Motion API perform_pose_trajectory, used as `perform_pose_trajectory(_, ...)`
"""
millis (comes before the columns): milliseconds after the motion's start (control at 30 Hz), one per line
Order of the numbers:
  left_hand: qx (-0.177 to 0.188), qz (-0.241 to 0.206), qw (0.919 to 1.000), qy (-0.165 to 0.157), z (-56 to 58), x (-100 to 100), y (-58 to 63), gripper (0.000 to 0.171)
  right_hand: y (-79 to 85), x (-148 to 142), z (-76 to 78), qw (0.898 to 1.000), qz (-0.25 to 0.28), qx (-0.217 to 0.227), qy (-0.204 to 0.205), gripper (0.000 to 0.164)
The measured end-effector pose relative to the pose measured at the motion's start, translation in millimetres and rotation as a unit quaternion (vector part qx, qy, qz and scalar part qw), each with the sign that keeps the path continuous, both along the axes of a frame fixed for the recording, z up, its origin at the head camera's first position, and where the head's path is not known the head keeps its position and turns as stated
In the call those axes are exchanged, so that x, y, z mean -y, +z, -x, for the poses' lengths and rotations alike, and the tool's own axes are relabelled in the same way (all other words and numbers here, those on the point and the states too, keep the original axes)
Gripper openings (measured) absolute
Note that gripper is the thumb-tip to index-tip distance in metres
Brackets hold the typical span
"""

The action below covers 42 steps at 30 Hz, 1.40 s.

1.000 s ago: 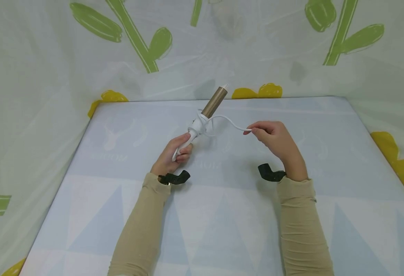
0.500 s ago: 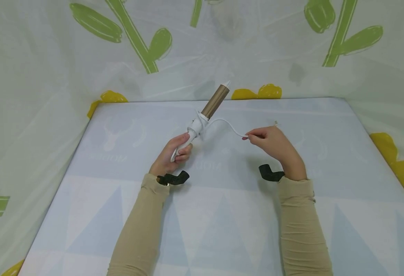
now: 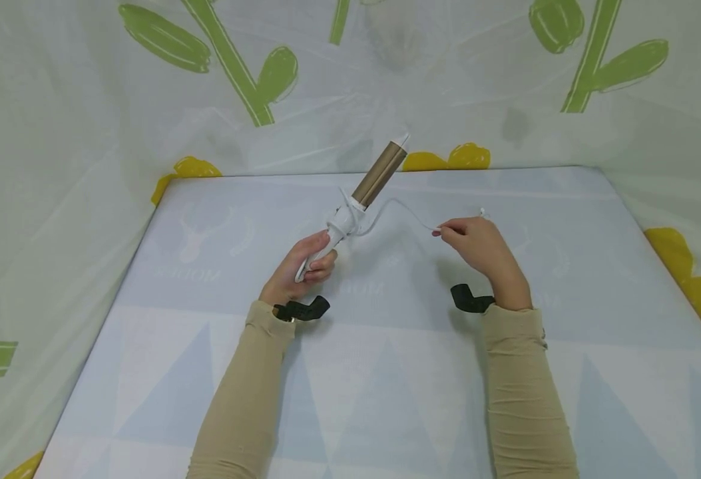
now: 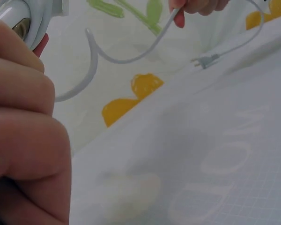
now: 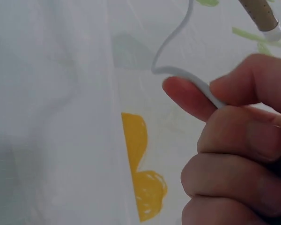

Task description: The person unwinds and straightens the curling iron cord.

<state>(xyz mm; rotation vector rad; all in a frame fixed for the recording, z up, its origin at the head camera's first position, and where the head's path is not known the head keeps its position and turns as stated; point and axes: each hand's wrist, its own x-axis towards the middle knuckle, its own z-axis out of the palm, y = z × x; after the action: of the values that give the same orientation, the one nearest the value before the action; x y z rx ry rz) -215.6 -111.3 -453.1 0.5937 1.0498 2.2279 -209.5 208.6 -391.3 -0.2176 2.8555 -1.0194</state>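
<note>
A pale blue play mat (image 3: 386, 372) with faint triangles and mirrored lettering covers the floor, hemmed on the left, far and right sides by a white sheet (image 3: 74, 133) printed with green stems and yellow shapes.

Left of centre, the left hand (image 3: 302, 269) is curled round the white handle of a curling iron (image 3: 356, 199), which is lifted off the mat and tilts up and away to the right, its bronze barrel ending in a white tip against the far sheet. A few turns of white cord (image 3: 404, 209) wrap the handle just above that hand. From there the cord arcs rightward through the air to the right hand (image 3: 476, 243), which pinches it between thumb and forefinger. Both hands are well apart, and nothing lies between them but bare mat. Beige sleeves and black wrist straps show nearer the viewer.

The left wrist view alone shows the plug (image 4: 205, 61) with its two prongs lying on the mat beyond the right hand. The right wrist view shows the pinch up close: cord (image 5: 196, 84) pressed between fingertip and thumb, with the barrel's tip at the top right.
</note>
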Motion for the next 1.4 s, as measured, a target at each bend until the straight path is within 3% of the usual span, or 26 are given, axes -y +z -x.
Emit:
perform_pose_trajectory(233,-0.014,0.022,0.9988,-0.041,-0.6,-9,2.8,0.022,-1.3,-5,1.1,0.999,0.031,-0.011,-0.039,0.038)
perform_pose_trajectory(400,-0.038,0.081,0.9936,-0.069,-2.1,-9,2.3,0.027,0.8,-1,1.6,0.992,0.088,-0.023,-0.088,0.039)
perform_pose_trajectory(567,-0.057,0.135,0.9850,-0.091,-2.6,-14,2.5,0.025,16.0,-5,-4.4,0.971,0.192,-0.057,-0.128,0.037)
perform_pose_trajectory(733,-0.047,0.154,0.9826,-0.093,-2.9,-16,1.9,0.024,24.6,-8,-8.7,0.952,0.271,-0.059,-0.128,0.040)
perform_pose_trajectory(933,-0.049,0.172,0.9800,-0.088,-3.4,-14,0.3,0.033,25.7,-9,-11.2,0.949,0.286,-0.055,-0.125,0.040)
perform_pose_trajectory(1167,-0.056,0.199,0.9749,-0.083,-3.5,-15,-1.2,0.024,34.1,-7,-15.5,0.946,0.283,-0.087,-0.132,0.039)
perform_pose_trajectory(1300,-0.070,0.233,0.9672,-0.074,-3.2,-15,-0.7,0.026,44.0,-1,-22.3,0.946,0.274,-0.112,-0.129,0.037)
perform_pose_trajectory(1400,-0.087,0.278,0.9549,-0.060,-2.8,-16,-0.5,0.031,53.6,6,-30.4,0.949,0.257,-0.132,-0.126,0.036)
